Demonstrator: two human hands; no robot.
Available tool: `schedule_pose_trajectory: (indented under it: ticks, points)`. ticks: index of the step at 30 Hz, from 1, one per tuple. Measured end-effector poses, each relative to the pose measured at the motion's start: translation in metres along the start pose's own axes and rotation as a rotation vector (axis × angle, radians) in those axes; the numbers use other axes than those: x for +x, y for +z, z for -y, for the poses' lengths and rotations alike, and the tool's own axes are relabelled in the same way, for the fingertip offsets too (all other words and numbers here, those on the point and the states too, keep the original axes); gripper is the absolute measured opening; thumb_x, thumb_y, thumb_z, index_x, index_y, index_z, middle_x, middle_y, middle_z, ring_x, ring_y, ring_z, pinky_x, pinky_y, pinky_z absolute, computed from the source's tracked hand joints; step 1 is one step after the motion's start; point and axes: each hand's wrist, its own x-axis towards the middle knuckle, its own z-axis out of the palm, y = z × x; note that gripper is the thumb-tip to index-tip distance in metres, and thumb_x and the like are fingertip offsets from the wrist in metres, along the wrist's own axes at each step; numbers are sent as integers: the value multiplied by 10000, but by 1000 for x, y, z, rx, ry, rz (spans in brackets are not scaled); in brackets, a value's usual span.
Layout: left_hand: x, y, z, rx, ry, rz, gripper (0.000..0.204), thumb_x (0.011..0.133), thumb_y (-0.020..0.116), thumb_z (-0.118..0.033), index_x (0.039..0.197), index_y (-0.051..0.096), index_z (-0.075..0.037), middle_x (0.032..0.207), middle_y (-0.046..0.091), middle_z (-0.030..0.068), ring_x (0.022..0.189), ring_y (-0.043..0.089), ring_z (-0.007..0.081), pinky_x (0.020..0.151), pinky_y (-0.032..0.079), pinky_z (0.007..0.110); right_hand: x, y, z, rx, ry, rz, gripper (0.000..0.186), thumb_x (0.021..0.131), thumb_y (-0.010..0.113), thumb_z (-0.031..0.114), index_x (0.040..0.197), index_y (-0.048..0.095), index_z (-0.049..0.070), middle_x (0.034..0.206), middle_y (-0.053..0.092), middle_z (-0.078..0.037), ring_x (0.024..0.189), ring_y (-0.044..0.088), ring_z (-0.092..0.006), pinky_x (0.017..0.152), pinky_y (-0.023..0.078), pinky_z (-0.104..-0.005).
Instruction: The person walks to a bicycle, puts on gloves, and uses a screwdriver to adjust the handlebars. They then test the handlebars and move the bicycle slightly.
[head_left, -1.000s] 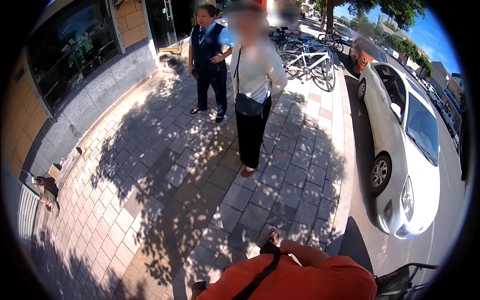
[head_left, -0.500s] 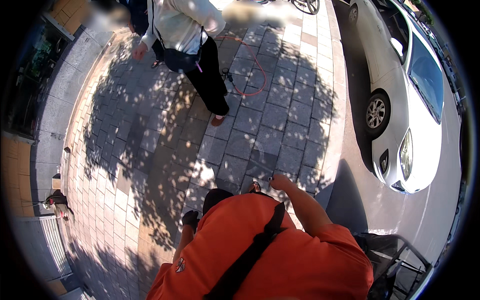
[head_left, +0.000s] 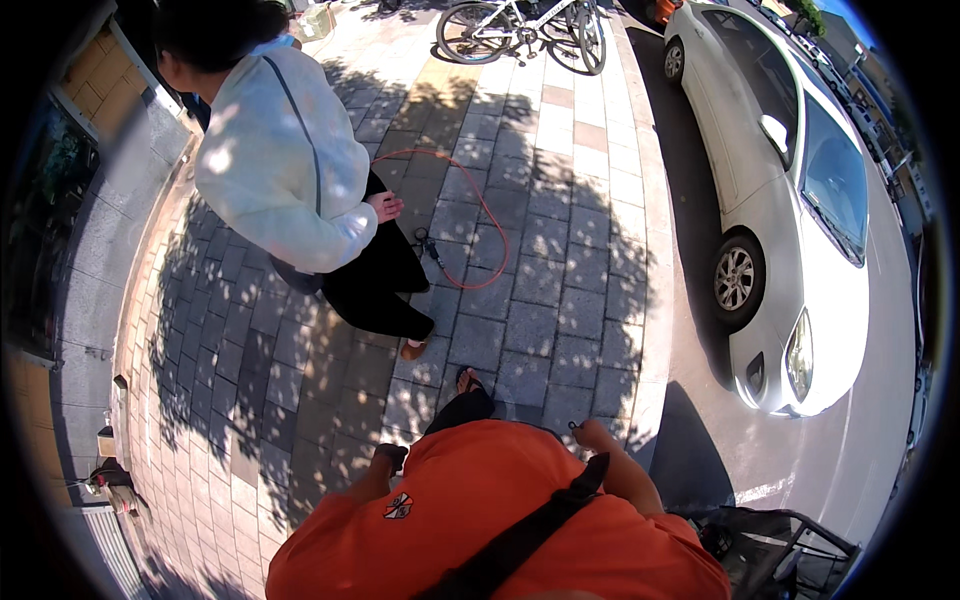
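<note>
Head view shows a person (head_left: 285, 160) and red hose (head_left: 506, 243) beyond right hand (head_left: 596, 435).

A head-worn fisheye camera is looking steeply down from just above an orange cloth shirt (head_left: 430, 520), which is filling the near edge at six o'clock. The left hand (head_left: 389, 457) is showing close by at seven o'clock, the right hand (head_left: 593, 435) at five. The lens is facing forward across grey rectangular stone paving (head_left: 540, 330) toward a white-framed bicycle (head_left: 527, 35) well off at twelve; a white car (head_left: 780, 220) is curving along between two and three.
</note>
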Motion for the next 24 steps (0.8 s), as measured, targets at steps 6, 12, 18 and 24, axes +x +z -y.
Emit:
schedule_pose_trajectory:
  ticks: [6, 12, 18, 24]
  points:
    - [39, -179, -135, -451, 428, -532, 534, 904, 631, -379, 1293, 631, -14, 1157, 713, 154, 1011, 689, 228, 792, 562, 376, 24, -87, 41, 352, 350, 98, 485, 881, 578, 438, 893, 756, -14, 859, 731, -229, 842, 723, -396, 796, 566, -486]
    - [15, -324, -318, -446, 531, -509, 637, 902, 650, -430, 1355, 589, 14, 1350, 628, 199, 1192, 635, 288, 1011, 501, 380, 157, -121, 11, 56, 132, 44, 521, 849, 609, 464, 967, 742, -27, 991, 709, -275, 999, 677, -453, 889, 540, -498]
    - [27, -379, -352, -440, 266, -554, 636, 844, 611, -414, 1317, 622, 10, 1356, 615, 232, 1290, 571, 357, 1089, 446, 398, 305, -252, 14, 211, 137, -26, 484, 854, 651, 431, 883, 736, -44, 880, 709, -288, 894, 705, -446, 773, 532, -498]
    - [38, -335, -331, -796, 137, -687, 317, 860, 631, -294, 1035, 723, -46, 967, 744, 159, 902, 707, 250, 748, 547, 419, 372, -409, 60, 60, -7, 21, 494, 862, 638, 421, 906, 724, -63, 881, 707, -289, 906, 711, -422, 786, 532, -491]
